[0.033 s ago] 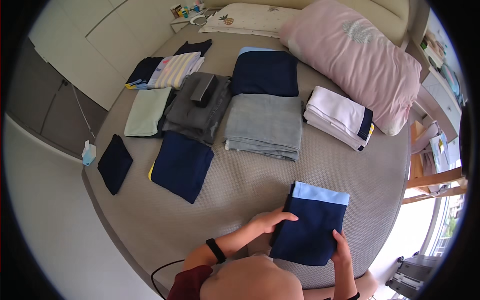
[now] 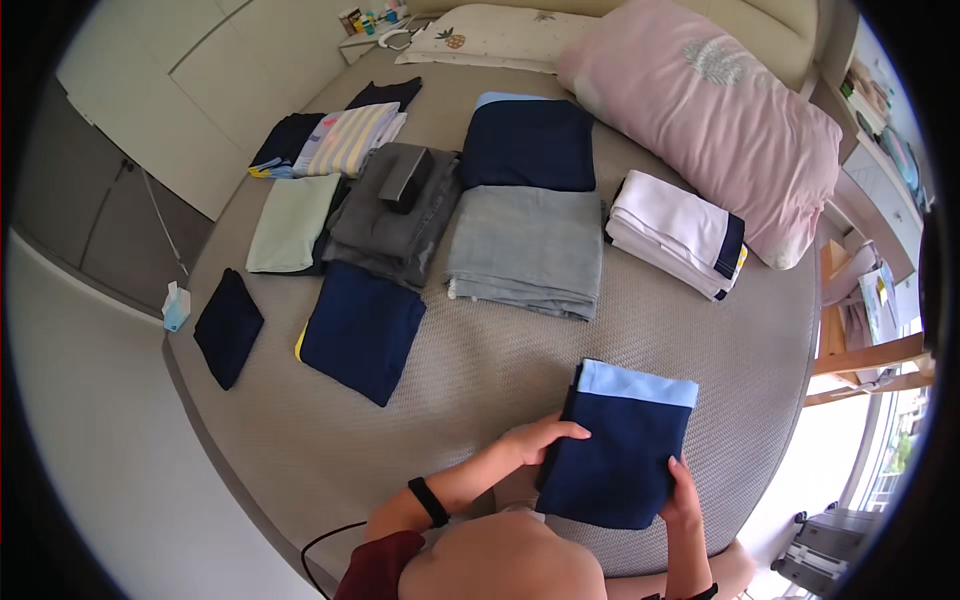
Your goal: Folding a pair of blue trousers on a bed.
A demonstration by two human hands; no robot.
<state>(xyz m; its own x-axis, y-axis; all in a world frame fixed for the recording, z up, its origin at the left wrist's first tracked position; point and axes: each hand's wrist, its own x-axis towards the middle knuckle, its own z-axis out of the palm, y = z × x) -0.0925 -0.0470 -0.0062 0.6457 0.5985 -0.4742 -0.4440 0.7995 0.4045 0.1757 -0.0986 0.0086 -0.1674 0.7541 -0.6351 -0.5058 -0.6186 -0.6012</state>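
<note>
Both hands hold a folded navy garment with a light blue band along its far edge, just above the near part of the bed. My left hand grips its left side, the thumb on top and the other fingers hidden beneath. My right hand pinches the lower right edge, thumb on top. Beyond lie a folded grey denim garment, a folded navy garment with yellow trim and a white folded stack with navy trim.
The bed carries more folded clothes: a navy piece, a dark grey pile with a black box-like object on it, a pale green one and a small dark one. A pink pillow lies far right.
The folded navy garment and both hands have shifted very slightly to the left. The grip is the same, and the other clothes lie as before.
</note>
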